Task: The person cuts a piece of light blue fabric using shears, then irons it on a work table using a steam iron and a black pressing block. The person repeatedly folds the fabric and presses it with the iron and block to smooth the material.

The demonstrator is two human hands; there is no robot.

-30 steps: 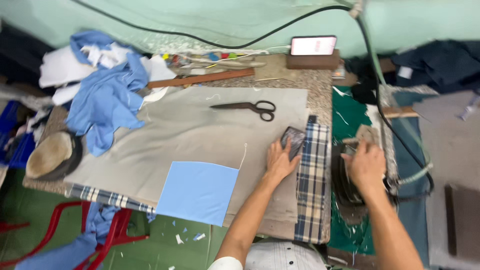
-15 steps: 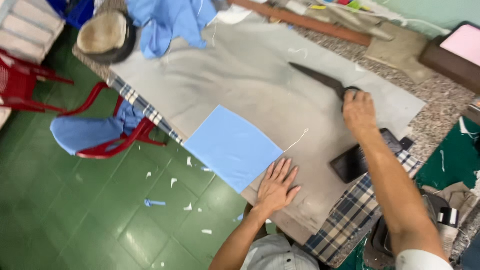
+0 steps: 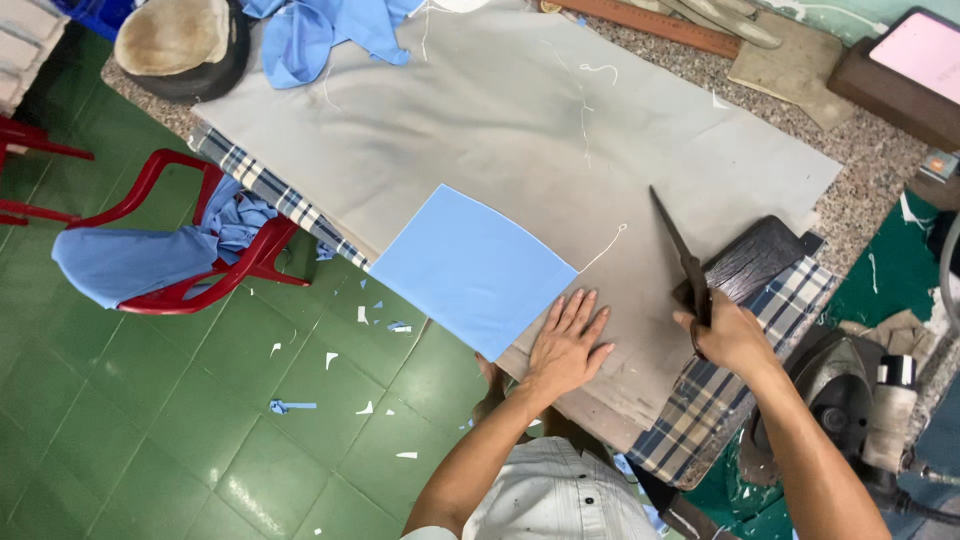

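Note:
My left hand (image 3: 566, 343) lies flat with fingers spread on the grey cloth (image 3: 520, 130), its fingertips touching the near edge of a light blue fabric square (image 3: 468, 268). That square hangs partly over the table's front edge. My right hand (image 3: 728, 333) grips the handles of black scissors (image 3: 678, 250), whose closed blades point away from me over the grey cloth. A dark block (image 3: 752, 258) rests just beside the right hand, on plaid fabric (image 3: 720, 400).
A red chair (image 3: 190, 255) draped with blue fabric stands on the green tiled floor with fabric scraps. A hat (image 3: 180, 40) and blue garment (image 3: 330, 25) lie at the table's far left. A wooden ruler (image 3: 650, 22), a pink-screened device (image 3: 925, 55) and an iron (image 3: 850, 400) are on the right.
My right hand took hold of the scissors and drew them toward me, near the dark block. My left hand went from the block to the blue square's edge.

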